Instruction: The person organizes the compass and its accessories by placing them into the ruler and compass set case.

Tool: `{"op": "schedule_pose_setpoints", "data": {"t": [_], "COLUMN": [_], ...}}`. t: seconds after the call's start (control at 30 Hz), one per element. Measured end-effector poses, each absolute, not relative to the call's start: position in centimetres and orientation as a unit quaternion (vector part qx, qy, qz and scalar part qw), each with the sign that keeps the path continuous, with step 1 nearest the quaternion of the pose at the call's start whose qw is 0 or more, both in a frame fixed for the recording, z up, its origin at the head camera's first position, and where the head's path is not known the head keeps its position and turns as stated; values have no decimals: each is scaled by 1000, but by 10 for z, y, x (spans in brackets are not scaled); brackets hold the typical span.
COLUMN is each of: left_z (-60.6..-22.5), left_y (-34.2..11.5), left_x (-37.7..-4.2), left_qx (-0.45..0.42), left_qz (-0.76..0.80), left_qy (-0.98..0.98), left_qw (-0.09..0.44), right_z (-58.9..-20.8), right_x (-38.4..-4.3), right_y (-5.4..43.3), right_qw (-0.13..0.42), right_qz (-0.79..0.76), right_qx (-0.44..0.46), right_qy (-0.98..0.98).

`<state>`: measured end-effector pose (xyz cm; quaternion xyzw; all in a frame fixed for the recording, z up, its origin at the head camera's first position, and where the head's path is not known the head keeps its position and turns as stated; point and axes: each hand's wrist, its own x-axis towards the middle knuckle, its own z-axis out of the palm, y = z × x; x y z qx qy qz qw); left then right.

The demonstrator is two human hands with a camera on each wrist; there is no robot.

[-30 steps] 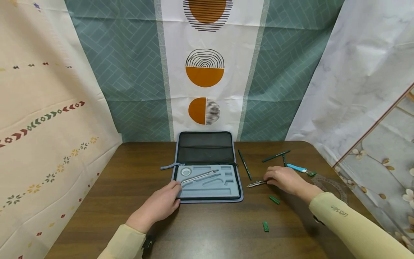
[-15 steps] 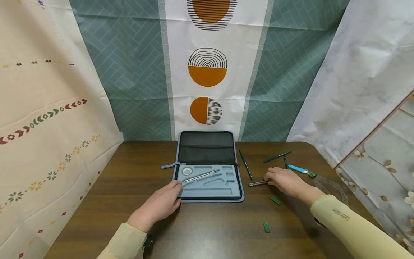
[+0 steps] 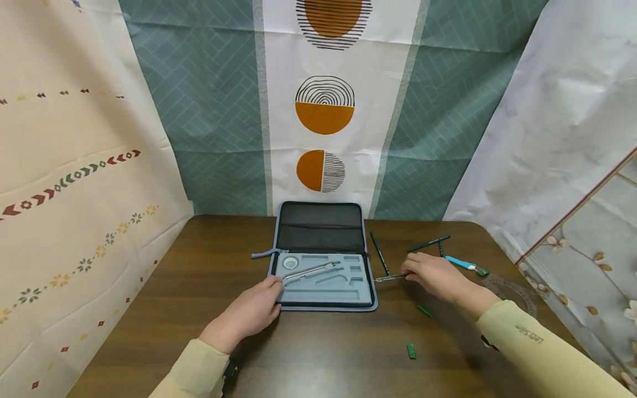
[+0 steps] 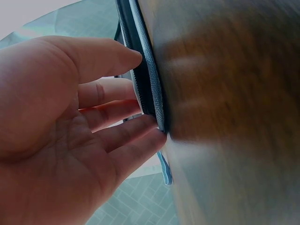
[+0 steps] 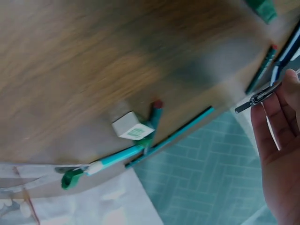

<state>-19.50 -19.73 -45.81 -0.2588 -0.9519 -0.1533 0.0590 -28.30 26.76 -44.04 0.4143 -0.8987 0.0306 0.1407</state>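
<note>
An open zip case point(image 3: 318, 218) lies on the brown table, its mesh lid standing back. In its blue-grey tray point(image 3: 365, 279) are several cut-out slots, a silver compass point(image 3: 311, 271) lying slantwise and a small round white piece point(image 3: 290, 262). My left hand point(image 3: 251, 309) touches the case's near left corner; in the left wrist view its thumb and nearly straight fingertips rest against the zipped edge. Right of the case, my right hand point(image 3: 430, 272) pinches a second slim silver compass point(image 3: 389, 278), its point beside the case's right rim. Fingers hide part of it.
Dark green pencils point(image 3: 380, 253) lie right of the case and farther back. Beyond the right hand are a light-blue pen-like tool point(image 3: 460, 262), a green piece point(image 3: 482, 272) and a clear protractor point(image 3: 512, 290). Small green pieces point(image 3: 411, 350) lie nearer. The right wrist view shows a white block point(image 5: 133, 125).
My right hand has lifted the compass slightly and moved it left toward the case's right edge. The left hand stays at the corner. The head view has shifted slightly.
</note>
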Motion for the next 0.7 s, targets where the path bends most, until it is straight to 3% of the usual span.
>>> {"op": "schedule_pose_setpoints", "data": {"t": [0.33,0.7], "left_z": [-459,-462], "left_y": [-198,-198], "left_x": [-197,-197], "left_qx": [-254,-258], "left_qz": [-154,-150], "left_qy": [-953,-953], "left_qw": [52,59], "right_z": [-436,-433], "right_x": [-286,-284], "right_y": [244,215], "right_qw": [173,152], "right_qz": [27,42], "right_qx": [418,418], "right_qy": [-892,-894]}}
